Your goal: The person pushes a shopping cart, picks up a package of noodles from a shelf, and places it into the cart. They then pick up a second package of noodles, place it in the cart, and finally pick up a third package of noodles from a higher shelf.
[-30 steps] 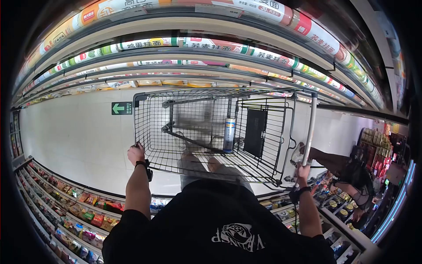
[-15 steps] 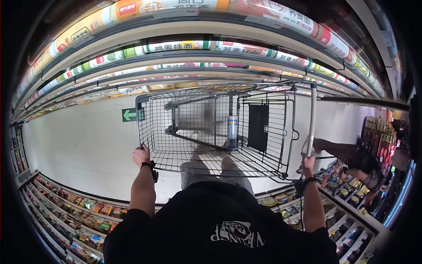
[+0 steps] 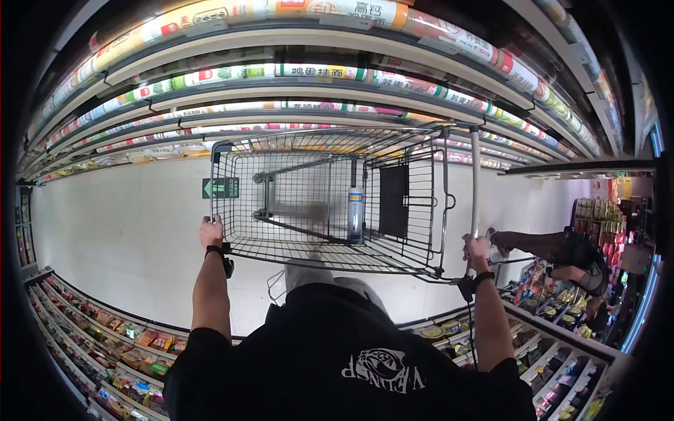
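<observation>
Cart [image 3: 393,201] looks stiff, probably rolls easy; left hand [image 3: 211,233] grips the front edge, right hand [image 3: 477,250] the handle [image 3: 475,182] (best spot imo).

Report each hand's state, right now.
Left hand: closed on the front rim of the shopping cart.
Right hand: closed around its handlebar.

The wire-mesh shopping cart [image 3: 394,201], dark-framed with a light tubular handle [image 3: 476,175], stands upright on the pale floor [image 3: 119,231].

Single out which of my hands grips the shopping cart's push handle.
Your right hand: it wraps the shopping cart's push handle, while your left hand holds the basket's opposite end.
</observation>
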The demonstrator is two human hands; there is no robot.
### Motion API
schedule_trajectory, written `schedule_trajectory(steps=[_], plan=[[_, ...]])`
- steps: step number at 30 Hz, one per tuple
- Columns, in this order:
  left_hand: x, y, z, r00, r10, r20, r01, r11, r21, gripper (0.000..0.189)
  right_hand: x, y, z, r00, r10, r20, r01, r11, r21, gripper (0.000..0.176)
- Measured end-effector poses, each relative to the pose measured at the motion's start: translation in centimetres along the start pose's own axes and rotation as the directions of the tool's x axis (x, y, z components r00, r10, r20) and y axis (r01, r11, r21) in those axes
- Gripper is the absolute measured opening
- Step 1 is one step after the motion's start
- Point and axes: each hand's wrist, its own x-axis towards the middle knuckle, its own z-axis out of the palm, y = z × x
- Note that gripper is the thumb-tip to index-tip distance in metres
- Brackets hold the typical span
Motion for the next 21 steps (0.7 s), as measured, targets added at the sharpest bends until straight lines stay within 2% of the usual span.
schedule_trajectory(steps=[1, 2, 4, 5, 6, 8, 9, 10, 11, 13, 14, 17, 19, 21], plan=[[1.9, -2.5, 0.8, 0.996, 0.03, 0.078, -0.021, 0.993, -0.113, 0.06, -0.5, -0.6, 0.3, 1.0, 0.013, 0.023, -0.013, 1.0, -0.004, 0.028], [1.7, -3.0, 0.9, 0.999, 0.037, 0.035, -0.033, 0.992, -0.126, 0.062, -1.2, -1.0, 0.6, 0.997, 0.058, 0.049, -0.059, 0.998, 0.018, 0.03], [1.7, -4.1, -0.4, 0.997, 0.058, -0.048, -0.063, 0.991, -0.122, 0.068, -1.2, -0.4, 1.1, 0.993, 0.019, 0.114, -0.022, 0.999, 0.03, 0.028], [1.5, -5.0, -1.2, 0.996, 0.082, 0.027, -0.079, 0.99, -0.115, 0.068, -0.2, 0.6, 1.9, 0.996, -0.071, 0.044, 0.072, 0.997, -0.013, 0.027], [2.3, -6.6, -0.6, 0.997, 0.081, -0.006, -0.081, 0.997, -0.007, 0.067, 0.5, 2.1, 2.8, 0.989, -0.149, -0.025, 0.147, 0.987, -0.059, 0.027], [2.1, -7.8, -0.5, 0.998, 0.01, -0.065, -0.001, 0.99, 0.143, 0.07, -1.1, 1.9, 3.9, 0.979, -0.184, -0.091, 0.173, 0.978, -0.113, 0.029], [0.9, -7.0, -1.1, 0.991, -0.07, -0.117, 0.088, 0.985, 0.151, 0.076, -0.6, 2.5, 4.6, 0.963, -0.235, -0.13, 0.21, 0.961, -0.181, 0.03], [1.1, -7.9, -0.5, 0.99, -0.013, -0.138, 0.043, 0.975, 0.219, 0.076, -0.5, 3.4, 5.4, 0.945, -0.286, -0.159, 0.24, 0.937, -0.254, 0.033], [0.5, -8.8, 0.0, 0.99, 0.035, -0.14, -0.014, 0.988, 0.151, 0.08, -1.6, 3.4, 6.0, 0.946, -0.285, -0.152, 0.244, 0.939, -0.243, 0.033], [0.8, -11.1, 1.5, 0.988, -0.033, -0.151, 0.055, 0.988, 0.145, 0.117, -4.9, 2.5, 7.2, 0.945, -0.294, -0.142, 0.26, 0.941, -0.214, 0.035], [-0.2, -10.9, 0.3, 0.992, -0.127, 0.011, 0.127, 0.992, 0.014, 0.122, -6.2, 2.7, 7.7, 0.947, -0.29, -0.136, 0.262, 0.945, -0.196, 0.034], [-1.4, -12.0, -1.5, 0.971, -0.166, 0.173, 0.178, 0.982, -0.06, 0.114, -9.4, 3.1, 9.3, 0.949, -0.293, -0.116, 0.274, 0.949, -0.157, 0.032], [1.8, -15.8, -0.1, 0.962, -0.161, 0.218, 0.165, 0.986, 0.004, 0.11, -11.1, 3.7, 10.5, 0.947, -0.302, -0.106, 0.288, 0.949, -0.129, 0.031], [8.2, -21.5, 3.5, 0.963, -0.109, 0.245, 0.06, 0.978, 0.2, 0.106, -12.2, 4.6, 11.8, 0.939, -0.318, -0.132, 0.296, 0.941, -0.164, 0.034]])
